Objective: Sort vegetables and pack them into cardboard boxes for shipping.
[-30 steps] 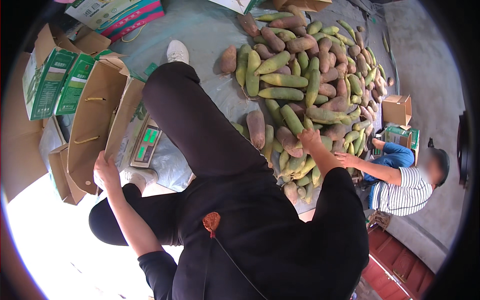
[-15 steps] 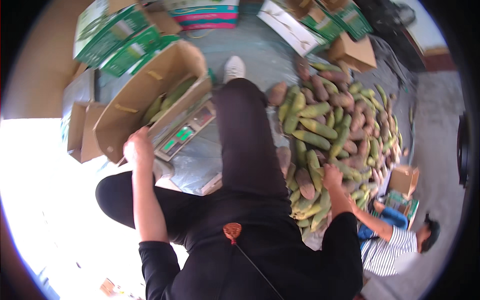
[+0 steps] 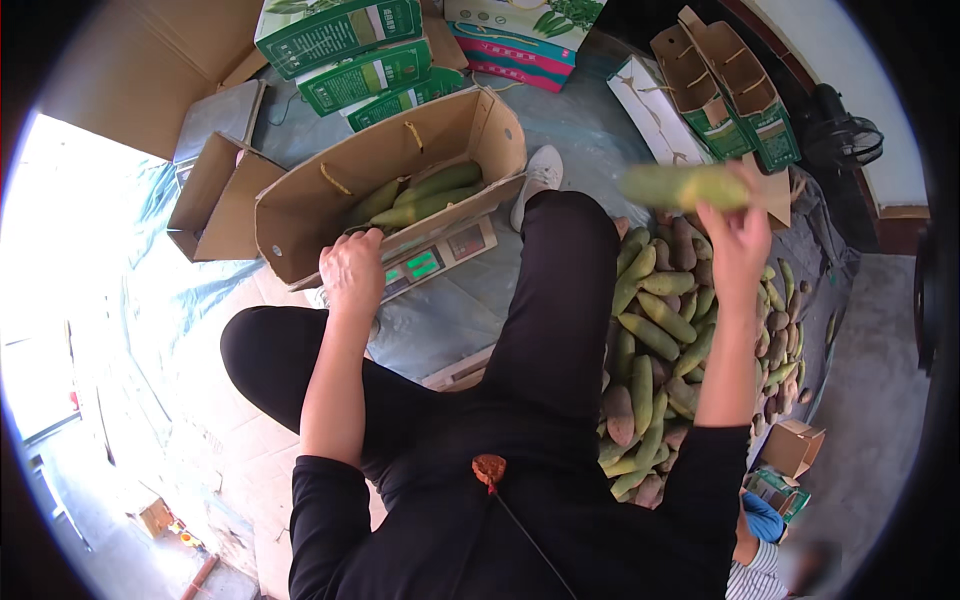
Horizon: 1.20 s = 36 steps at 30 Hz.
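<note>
My right hand (image 3: 738, 235) is raised above a heap of long green and brownish fruits (image 3: 668, 345) and grips one green fruit (image 3: 683, 186) held level. My left hand (image 3: 352, 272) rests on the near rim of an open brown cardboard box (image 3: 300, 210) that stands on a digital scale (image 3: 440, 255). Several green fruits (image 3: 415, 195) lie inside the box. My black-trousered leg (image 3: 560, 300) stretches between the scale and the heap, ending in a white shoe (image 3: 538, 180).
Green printed cartons (image 3: 350, 50) are stacked behind the box, and open cartons (image 3: 735, 85) stand at the back right. A flat empty box (image 3: 215, 195) lies to the left. Another person in a striped shirt (image 3: 755, 575) crouches at the lower right, by a small carton (image 3: 795, 450).
My right hand has lifted a green fruit off the heap and up into the air. My view has turned left toward the box; my left hand stays at its rim.
</note>
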### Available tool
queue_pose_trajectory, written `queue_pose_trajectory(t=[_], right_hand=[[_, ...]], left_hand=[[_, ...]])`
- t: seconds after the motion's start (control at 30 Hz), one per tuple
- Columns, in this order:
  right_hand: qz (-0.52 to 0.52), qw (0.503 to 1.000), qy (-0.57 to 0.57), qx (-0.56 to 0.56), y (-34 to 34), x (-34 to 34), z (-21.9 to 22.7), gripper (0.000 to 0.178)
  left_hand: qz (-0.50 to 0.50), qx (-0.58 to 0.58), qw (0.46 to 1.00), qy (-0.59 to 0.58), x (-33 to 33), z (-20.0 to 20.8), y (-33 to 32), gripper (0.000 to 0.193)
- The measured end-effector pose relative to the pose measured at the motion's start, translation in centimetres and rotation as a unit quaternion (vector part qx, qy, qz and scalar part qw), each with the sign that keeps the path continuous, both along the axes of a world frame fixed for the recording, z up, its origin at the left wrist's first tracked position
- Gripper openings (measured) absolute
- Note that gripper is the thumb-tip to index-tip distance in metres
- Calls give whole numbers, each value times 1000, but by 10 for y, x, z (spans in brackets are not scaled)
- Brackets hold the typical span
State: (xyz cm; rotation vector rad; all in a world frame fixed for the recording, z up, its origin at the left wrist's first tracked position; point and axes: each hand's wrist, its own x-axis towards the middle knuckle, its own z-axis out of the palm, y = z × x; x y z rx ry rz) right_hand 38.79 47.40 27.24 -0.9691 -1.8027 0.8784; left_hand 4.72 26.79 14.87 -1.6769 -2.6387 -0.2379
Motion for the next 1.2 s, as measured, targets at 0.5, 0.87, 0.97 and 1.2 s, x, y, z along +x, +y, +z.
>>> queue_pose_trajectory(t=[0.5,0.87,0.97,1.2], right_hand=[[118,979,-117,-120,-47,-240,-92,55],[-123,986,-80,-79,35,13,-96,32],[-242,951,-31,-188,26,95,-158,26],[-386,772,70,-499,-37,163,-272,13]], left_hand=[[6,-92,995,31,8,2,15,7],[6,-68,998,-16,6,3,14,18],[-4,-64,998,6,7,2,14,19],[24,-79,997,-13,-2,-3,9,20]])
